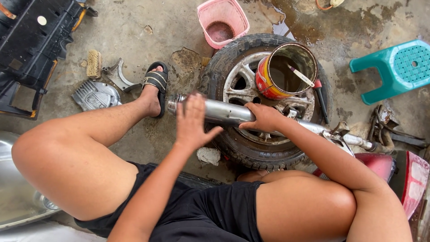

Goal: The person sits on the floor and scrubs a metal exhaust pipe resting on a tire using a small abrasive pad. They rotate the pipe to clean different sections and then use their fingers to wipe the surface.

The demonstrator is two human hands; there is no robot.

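**Chrome exhaust pipe on the tyre, mid-wipe by the look of it**

Starting at the fingers: the left hand (pixel 191 120) was spread flat and open, fingers pointing up the frame, palm laid against the fat end of the exhaust pipe (pixel 224 112) just left of centre. No real grip there, more of a press or rub. The right hand (pixel 264 117) was curled over the top of the same pipe near the middle of the frame, fingers wrapped down and closed around it, pinning it.

The pipe itself lay across an old wheel with tyre (pixel 264 103) in the centre, running from its open mouth at centre left down to the thin bent end at the right edge. The wide section looked shiny and fairly clean; the narrow part toward the right was duller and grubbier, so my guess was the job was partway, with that end left to do.

Around it: a paint can (pixel 286 71) of murky liquid with a brush (pixel 301 76) sat on the wheel, a pink basket (pixel 223 21) top centre, a teal stool (pixel 396 67) upper right, and a scrub brush (pixel 93 63) upper left.
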